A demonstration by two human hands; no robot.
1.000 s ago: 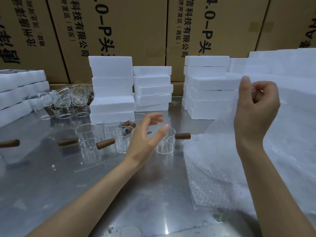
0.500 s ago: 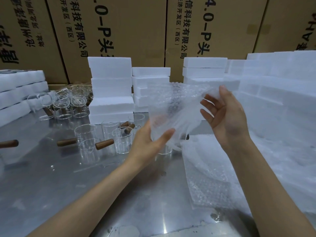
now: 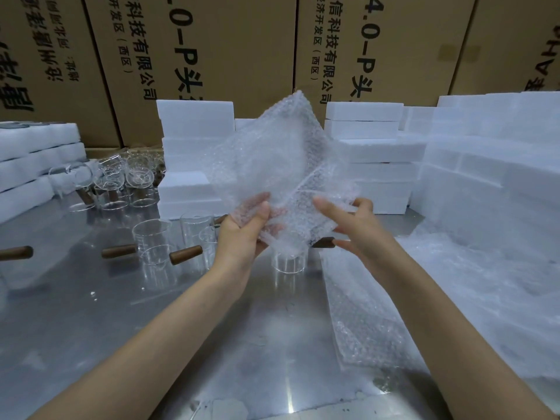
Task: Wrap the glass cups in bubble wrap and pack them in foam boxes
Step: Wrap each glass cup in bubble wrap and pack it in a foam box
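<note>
At the centre of the frame, the left hand (image 3: 242, 234) grips a bubble wrap sheet (image 3: 272, 165) by its lower edge, thumb in front. The right hand (image 3: 360, 228) pinches it alongside, fingers (image 3: 325, 204) half curled. Glass cups (image 3: 157, 244) stand on the desk (image 3: 91, 313), lower left of the sheet.

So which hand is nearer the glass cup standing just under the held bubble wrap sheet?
Left. The left hand holds the sheet just up and left of that cup; the right hand holds it further off, up and right.
</note>
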